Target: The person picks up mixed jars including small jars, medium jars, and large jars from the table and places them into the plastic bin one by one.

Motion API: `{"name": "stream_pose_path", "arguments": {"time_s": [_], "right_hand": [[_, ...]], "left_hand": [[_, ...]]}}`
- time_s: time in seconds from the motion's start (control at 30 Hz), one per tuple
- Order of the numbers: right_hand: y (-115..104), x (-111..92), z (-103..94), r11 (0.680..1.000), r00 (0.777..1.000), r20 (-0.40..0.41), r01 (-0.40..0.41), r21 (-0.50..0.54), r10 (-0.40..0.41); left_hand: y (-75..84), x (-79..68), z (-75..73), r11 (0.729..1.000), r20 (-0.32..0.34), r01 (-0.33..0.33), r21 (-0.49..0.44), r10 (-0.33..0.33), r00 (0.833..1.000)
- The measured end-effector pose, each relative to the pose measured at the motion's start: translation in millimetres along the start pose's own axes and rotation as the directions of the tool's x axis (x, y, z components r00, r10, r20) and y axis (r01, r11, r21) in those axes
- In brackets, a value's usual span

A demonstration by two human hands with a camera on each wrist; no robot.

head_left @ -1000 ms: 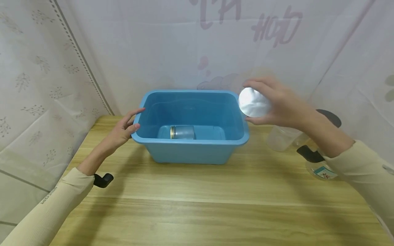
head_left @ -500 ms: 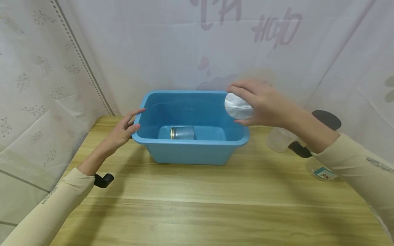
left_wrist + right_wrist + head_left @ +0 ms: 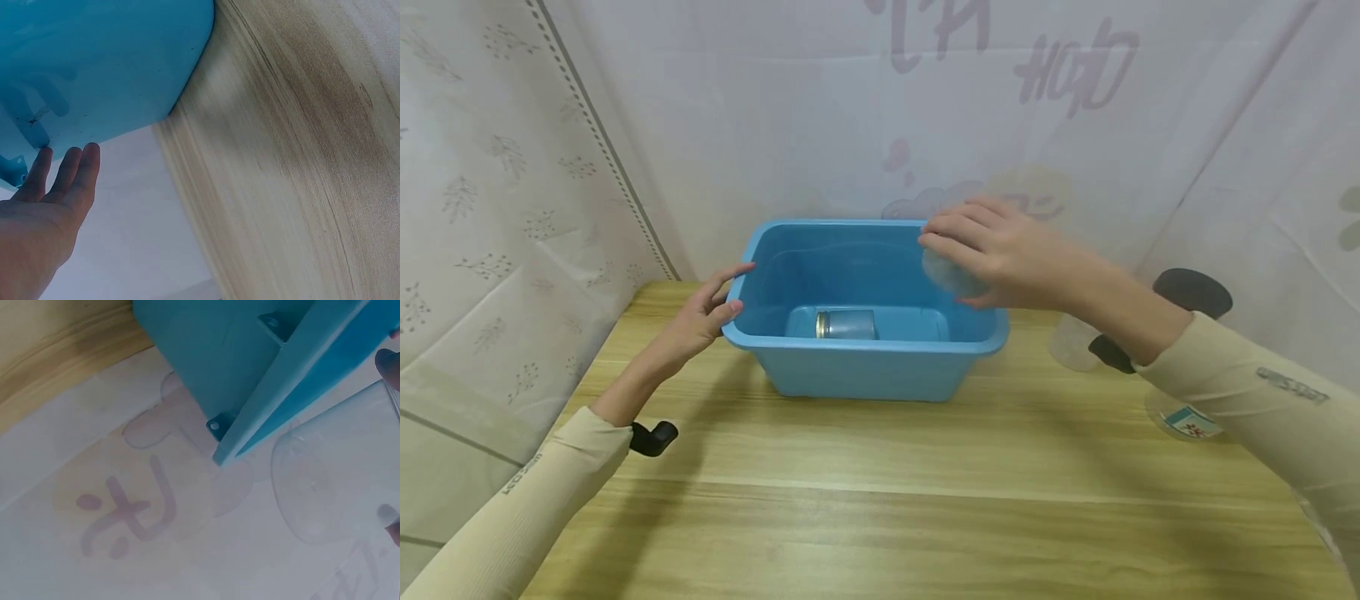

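My left hand touches the left rim of a blue plastic basin, fingers fairly straight. In the left wrist view, several of its fingers lie extended by the basin's outer wall. My right hand grips a clear jar above the basin's right end. That jar tilts in the right wrist view, with fingertips around it at the right edge; its silvery end is now turned mostly out of sight. Inside the basin a clear jar with a gold lid lies on its side.
Partly behind the right forearm stand a translucent container, a jar with a dark lid and a clear jar with a teal label. The wooden table meets a printed curtain behind the basin.
My right hand has carried the jar leftward from beside the basin to over its right end, tilting it so the silvery face has turned away. The left hand has stayed at the rim.
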State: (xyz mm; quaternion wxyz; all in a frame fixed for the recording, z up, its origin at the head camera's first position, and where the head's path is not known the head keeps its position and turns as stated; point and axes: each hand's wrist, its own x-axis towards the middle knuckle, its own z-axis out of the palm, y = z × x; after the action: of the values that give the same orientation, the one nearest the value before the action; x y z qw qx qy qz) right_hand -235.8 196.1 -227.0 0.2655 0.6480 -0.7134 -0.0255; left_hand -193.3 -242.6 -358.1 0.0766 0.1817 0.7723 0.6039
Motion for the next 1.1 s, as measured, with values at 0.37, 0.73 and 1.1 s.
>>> {"name": "stream_pose_path", "arguments": {"time_s": [0.37, 0.73, 1.1], "right_hand": [[-4.5, 10.1, 6.4, 0.983, 0.978, 0.181, 0.126, -0.132, -0.101], [-10.1, 21.2, 16.0, 0.971, 0.959, 0.244, 0.184, -0.154, -0.143], [-13.3, 31.5, 15.7, 0.964, 0.942, 0.288, 0.221, -0.149, -0.172]], "left_hand": [[0.2, -0.4, -1.0, 1.000, -0.002, -0.001, 0.013, 0.001, 1.000], [0.0, 0.2, 0.8, 1.000, -0.005, -0.012, 0.013, 0.012, 1.000], [1.9, -0.7, 2.2, 1.000, -0.007, -0.021, -0.005, 0.021, 1.000]]}}
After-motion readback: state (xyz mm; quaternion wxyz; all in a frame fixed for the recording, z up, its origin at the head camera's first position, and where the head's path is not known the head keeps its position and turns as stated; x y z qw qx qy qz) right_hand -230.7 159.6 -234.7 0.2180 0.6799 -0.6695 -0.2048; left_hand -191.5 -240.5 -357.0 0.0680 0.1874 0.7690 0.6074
